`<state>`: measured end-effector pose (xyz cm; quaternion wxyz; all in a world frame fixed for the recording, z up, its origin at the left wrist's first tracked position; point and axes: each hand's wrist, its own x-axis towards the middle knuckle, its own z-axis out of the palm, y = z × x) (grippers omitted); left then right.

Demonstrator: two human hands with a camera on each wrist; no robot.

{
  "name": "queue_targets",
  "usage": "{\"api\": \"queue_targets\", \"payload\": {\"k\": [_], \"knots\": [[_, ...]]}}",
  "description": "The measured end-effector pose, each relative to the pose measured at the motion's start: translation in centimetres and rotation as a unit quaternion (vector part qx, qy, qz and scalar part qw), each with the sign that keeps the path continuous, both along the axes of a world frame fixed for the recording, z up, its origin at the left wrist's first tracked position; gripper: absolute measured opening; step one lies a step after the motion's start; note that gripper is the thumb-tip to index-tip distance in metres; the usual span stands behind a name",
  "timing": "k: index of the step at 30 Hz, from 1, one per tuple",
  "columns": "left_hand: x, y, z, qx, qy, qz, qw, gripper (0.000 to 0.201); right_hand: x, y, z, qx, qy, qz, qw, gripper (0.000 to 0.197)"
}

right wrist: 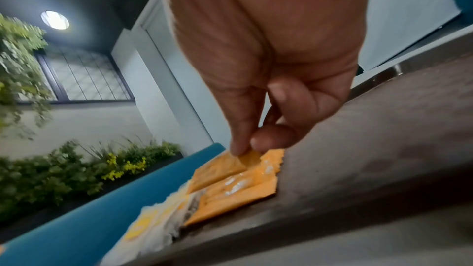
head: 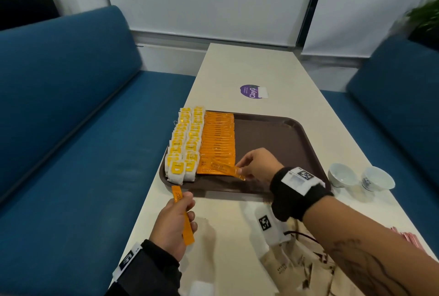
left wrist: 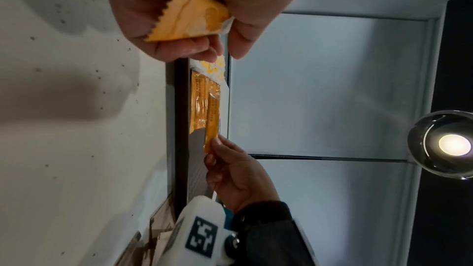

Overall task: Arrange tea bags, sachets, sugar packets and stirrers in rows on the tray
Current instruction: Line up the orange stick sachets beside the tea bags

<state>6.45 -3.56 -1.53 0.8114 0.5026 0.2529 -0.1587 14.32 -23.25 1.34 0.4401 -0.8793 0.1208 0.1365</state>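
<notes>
On table (head: 273,70): brown tray (head: 280,134), left side filled so rows run edge-inward. Tea bags (head: 185,143), two rows; orange coffee sachets (head: 218,139) beside. Right hand (head: 257,165) pinches sachet end, lowering it at the row's near end; left hand (head: 173,222) grips spare sachet (head: 184,217), presumably next in line.

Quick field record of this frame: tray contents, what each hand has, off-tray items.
tray: brown, right part bare
tea bags: two rows at tray's left edge
orange coffee sachets: one overlapping row beside the tea bags
right hand: pinches a sachet at the row's near end
left hand: holds a spare sachet, off the tray
off tray: two white cups, pink packets
</notes>
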Motion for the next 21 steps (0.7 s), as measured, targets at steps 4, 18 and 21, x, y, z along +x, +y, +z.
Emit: {"api": "queue_targets", "payload": {"k": [4, 18, 21], "knots": [[0.1, 0.4, -0.1, 0.006, 0.001, -0.004, 1.000, 0.010, 2.0, 1.1, -0.9, -0.034, 0.071, 0.018, 0.997, 0.008], [1.4, 0.7, -0.5, 0.025, -0.002, 0.003, 1.000, 0.006, 4.9, 2.5, -2.7, -0.183, 0.075, 0.016, 0.980, 0.030], [1.6, 0.6, -0.6, 0.020, 0.000, 0.001, 1.000, 0.009, 4.8, 2.9, -2.4, -0.163, 0.043, 0.012, 0.986, 0.029]]}}
